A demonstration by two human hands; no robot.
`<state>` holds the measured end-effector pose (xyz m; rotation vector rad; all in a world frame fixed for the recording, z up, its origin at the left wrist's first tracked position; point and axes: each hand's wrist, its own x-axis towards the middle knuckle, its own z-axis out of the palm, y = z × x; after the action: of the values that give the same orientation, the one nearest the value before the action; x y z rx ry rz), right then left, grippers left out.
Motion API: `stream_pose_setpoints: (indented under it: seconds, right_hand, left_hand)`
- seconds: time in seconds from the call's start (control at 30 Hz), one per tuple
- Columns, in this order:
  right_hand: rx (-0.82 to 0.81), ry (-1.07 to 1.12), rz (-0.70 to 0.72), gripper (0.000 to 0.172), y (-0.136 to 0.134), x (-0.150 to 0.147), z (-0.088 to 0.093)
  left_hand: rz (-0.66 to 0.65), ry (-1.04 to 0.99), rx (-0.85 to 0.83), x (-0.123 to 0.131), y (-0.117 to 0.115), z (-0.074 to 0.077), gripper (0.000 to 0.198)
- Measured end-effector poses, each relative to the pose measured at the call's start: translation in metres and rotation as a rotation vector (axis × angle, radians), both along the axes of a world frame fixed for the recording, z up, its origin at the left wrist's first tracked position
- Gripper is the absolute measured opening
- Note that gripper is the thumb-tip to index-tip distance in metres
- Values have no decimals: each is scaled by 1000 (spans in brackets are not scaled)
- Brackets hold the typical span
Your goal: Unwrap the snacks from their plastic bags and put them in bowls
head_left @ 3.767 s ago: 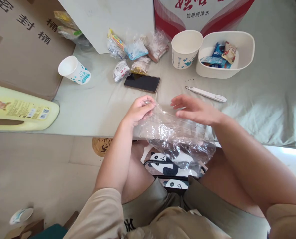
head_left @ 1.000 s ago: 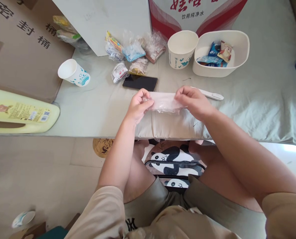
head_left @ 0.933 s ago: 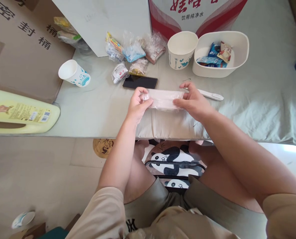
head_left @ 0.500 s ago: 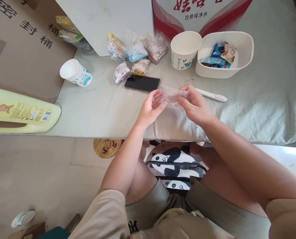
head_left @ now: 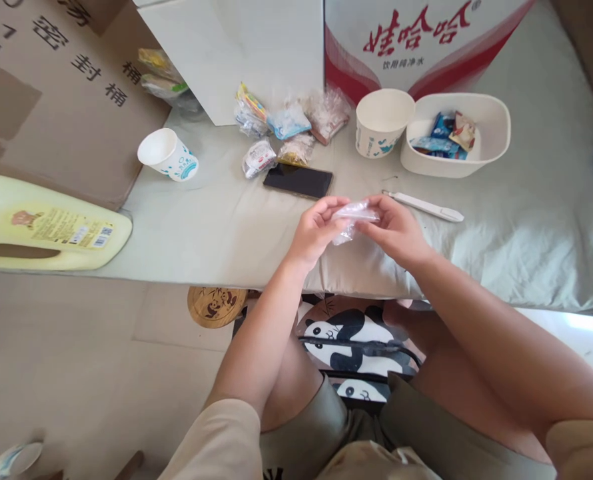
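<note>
A clear plastic bag [head_left: 355, 215], folded small, is pinched between both hands over the pale green sheet [head_left: 201, 220]. My left hand [head_left: 316, 230] grips its left end with curled fingers. My right hand [head_left: 396, 230] grips its right end. A black phone [head_left: 298, 181] lies just beyond my left hand. A white pen-like tool [head_left: 424, 206] lies just beyond my right hand.
Several snack packets [head_left: 286, 127] lie behind the phone. A paper cup [head_left: 382, 121] and a white tub [head_left: 494, 133] of wrapped sweets stand at the back right. Another paper cup [head_left: 169, 153] is tipped at left, near a yellow bottle [head_left: 46, 223]. Cardboard boxes [head_left: 66, 93] stand behind.
The loose crinkled bag was gathered into a long strip, then folded shorter. My hands have come close together around it. The view has shifted slightly.
</note>
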<state>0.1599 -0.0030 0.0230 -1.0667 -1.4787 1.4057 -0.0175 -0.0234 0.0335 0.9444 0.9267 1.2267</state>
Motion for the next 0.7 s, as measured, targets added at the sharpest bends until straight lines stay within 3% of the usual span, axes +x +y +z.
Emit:
stream_pose_setpoints:
  seconds: [0.17, 0.33, 0.43, 0.5, 0.6, 0.7]
  right_hand:
    - [-15, 6, -104, 37, -1, -5, 11]
    - [-17, -6, -94, 35, -3, -12, 15]
    - [17, -63, -279, 32, 0, -11, 20]
    - [69, -132, -428, 26, 11, -7, 33]
    - [256, -385, -608, 23, 43, -1, 68]
    - [531, -759, -623, 28, 93, -5, 105]
  left_hand:
    - [124, -7, -4, 0, 9, 5, 33]
    - [125, -116, -113, -3, 11, 13, 20]
    - [210, 4, -96, -5, 9, 17, 10]
    - [248, 74, -111, -8, 9, 19, 7]
    - [206, 110, -143, -12, 8, 21, 12]
    - [135, 148, -124, -16, 8, 21, 14]
